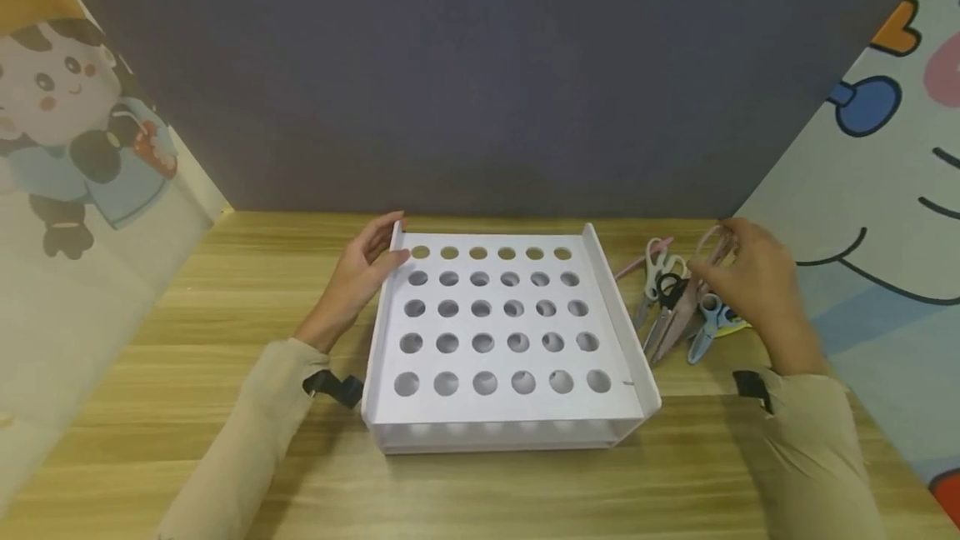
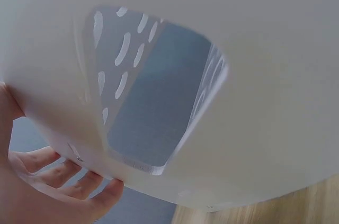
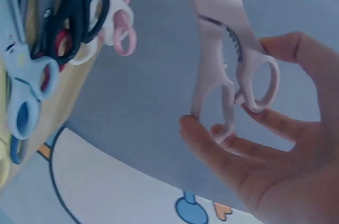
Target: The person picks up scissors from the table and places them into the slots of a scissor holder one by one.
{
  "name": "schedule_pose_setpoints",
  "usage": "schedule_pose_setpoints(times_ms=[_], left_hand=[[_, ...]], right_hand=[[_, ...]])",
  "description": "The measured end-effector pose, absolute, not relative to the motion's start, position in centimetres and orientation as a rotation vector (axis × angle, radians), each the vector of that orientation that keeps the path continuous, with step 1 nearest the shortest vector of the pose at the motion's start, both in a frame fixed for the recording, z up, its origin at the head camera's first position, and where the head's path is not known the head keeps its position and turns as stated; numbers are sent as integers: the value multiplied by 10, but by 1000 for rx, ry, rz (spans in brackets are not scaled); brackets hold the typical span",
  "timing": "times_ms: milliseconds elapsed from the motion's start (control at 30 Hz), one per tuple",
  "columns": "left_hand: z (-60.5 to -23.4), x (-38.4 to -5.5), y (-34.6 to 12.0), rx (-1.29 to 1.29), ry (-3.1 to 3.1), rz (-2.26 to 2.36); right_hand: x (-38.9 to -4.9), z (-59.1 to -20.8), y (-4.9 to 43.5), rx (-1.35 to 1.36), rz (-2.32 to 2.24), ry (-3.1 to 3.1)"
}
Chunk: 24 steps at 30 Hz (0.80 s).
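A white rack [image 1: 498, 323] with rows of round holes stands in the middle of the table. My left hand [image 1: 360, 273] grips its far left corner, thumb over the side panel's edge; the left wrist view shows the fingers [image 2: 79, 181] curled at the rim of that panel [image 2: 265, 102]. On the right, my right hand [image 1: 757, 282] holds pale pink kitchen scissors [image 3: 217, 7] by the handles, thumb at one loop and fingers at the other. Their handle loops stand spread apart, and the blades point down over a pile of scissors.
The pile beside the rack's right side includes white-handled scissors [image 1: 652, 261], black-handled scissors [image 3: 79, 20] and light blue scissors [image 1: 705, 332]. A dark grey panel [image 1: 480, 82] rises behind the table [image 1: 187, 340]. Cartoon-printed walls flank it left and right.
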<state>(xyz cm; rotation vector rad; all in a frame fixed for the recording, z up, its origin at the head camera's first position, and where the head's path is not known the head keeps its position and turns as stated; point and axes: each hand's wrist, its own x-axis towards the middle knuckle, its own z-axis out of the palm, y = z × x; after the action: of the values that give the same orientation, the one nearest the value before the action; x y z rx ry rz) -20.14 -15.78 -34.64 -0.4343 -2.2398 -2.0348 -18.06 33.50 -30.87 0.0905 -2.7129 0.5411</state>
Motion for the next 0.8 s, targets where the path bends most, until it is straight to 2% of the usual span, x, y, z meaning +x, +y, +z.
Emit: schedule_pose_setpoints(times_ms=[533,800], left_hand=[[-347,-200,-159,-426,-2249,-2040],[-344,-199,-160,-407,-2281,-2045]], right_hand=[[-162,-282,307,114,632,-2481],[-156,-268,288,233,655,-2289]])
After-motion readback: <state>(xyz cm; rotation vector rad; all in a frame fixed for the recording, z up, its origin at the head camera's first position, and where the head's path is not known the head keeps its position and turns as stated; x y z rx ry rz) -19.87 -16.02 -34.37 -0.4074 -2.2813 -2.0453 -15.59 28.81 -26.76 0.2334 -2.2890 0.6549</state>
